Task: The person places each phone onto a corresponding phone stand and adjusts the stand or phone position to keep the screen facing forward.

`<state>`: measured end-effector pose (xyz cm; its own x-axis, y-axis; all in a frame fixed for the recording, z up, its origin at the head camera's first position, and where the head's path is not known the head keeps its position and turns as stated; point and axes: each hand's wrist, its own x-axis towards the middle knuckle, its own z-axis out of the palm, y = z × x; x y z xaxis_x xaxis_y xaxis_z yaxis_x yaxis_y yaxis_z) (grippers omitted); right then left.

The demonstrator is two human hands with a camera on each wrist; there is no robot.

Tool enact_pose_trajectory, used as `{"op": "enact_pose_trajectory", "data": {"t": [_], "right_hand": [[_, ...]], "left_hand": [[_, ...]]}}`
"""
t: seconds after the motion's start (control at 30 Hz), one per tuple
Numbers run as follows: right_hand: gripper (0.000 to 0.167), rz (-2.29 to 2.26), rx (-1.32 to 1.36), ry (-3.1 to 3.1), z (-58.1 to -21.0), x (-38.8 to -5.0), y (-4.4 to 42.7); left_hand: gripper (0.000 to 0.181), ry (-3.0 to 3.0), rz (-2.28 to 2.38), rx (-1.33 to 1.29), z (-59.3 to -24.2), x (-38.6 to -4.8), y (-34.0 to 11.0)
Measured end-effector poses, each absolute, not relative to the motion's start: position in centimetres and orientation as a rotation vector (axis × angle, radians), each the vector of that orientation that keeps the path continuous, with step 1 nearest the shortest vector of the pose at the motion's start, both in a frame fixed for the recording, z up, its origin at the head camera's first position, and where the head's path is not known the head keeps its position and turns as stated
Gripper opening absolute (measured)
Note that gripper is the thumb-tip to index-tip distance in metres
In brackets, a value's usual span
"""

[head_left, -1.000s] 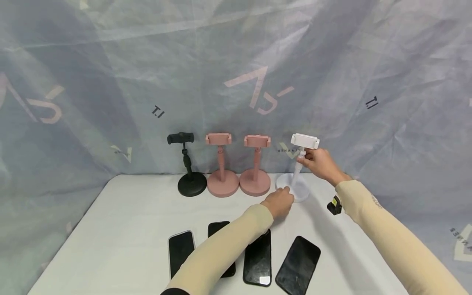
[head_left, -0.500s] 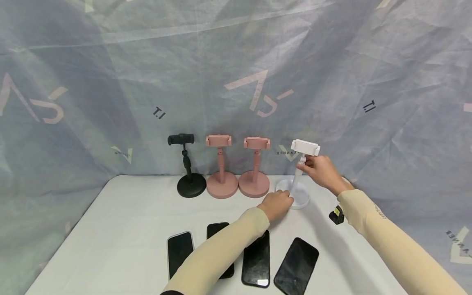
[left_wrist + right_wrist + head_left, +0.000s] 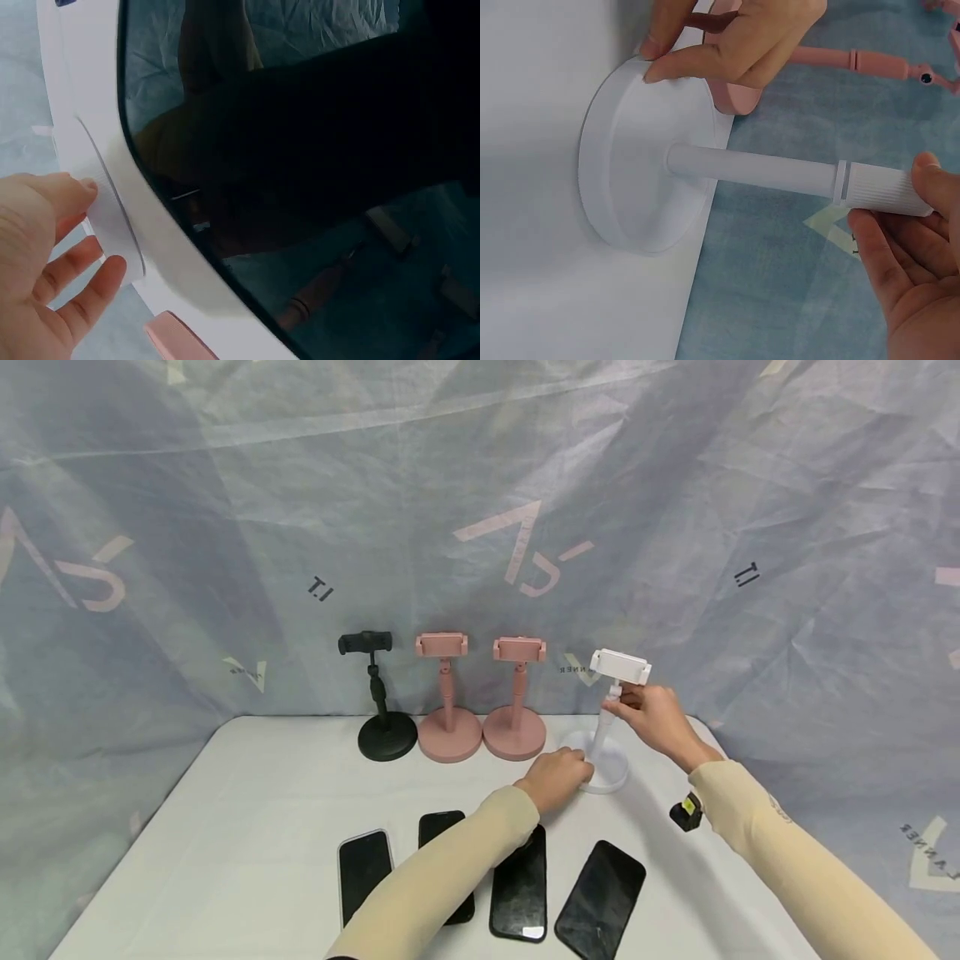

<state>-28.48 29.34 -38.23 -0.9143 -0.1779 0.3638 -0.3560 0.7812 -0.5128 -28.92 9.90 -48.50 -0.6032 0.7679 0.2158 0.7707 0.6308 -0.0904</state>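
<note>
A white phone stand (image 3: 621,667) is on the right of the table in the head view, its clamp on top and its stem tilted a little. High on the stem, my right hand (image 3: 654,718) grips the ribbed collar (image 3: 885,189) between thumb and fingers. My left hand (image 3: 557,777) pinches the rim of the round base (image 3: 641,172), as the right wrist view shows. From the left wrist, thumb and fingers appear at the base edge (image 3: 112,221). The left forearm covers parts of two phones.
Two pink phone stands (image 3: 448,735) (image 3: 516,735) and a black one (image 3: 387,739) stand in a row to the left. Nearer lie several phones, among them a silver-edged one (image 3: 365,868) and a tilted black one (image 3: 602,897). A grey-blue sheet (image 3: 405,527) hangs behind the table (image 3: 225,827).
The white stand has come slightly toward me, both hands moving with it. The other stands and the phones keep their places.
</note>
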Motion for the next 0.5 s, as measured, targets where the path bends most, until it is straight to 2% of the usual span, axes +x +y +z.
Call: {"op": "enact_pose_trajectory", "data": {"t": [0.5], "right_hand": [[0.029,0.833,0.435,-2.63,-38.6,-27.4,29.4]], "left_hand": [[0.015,-2.665,-0.177,-1.345,-48.1,-28.3,9.5]]}}
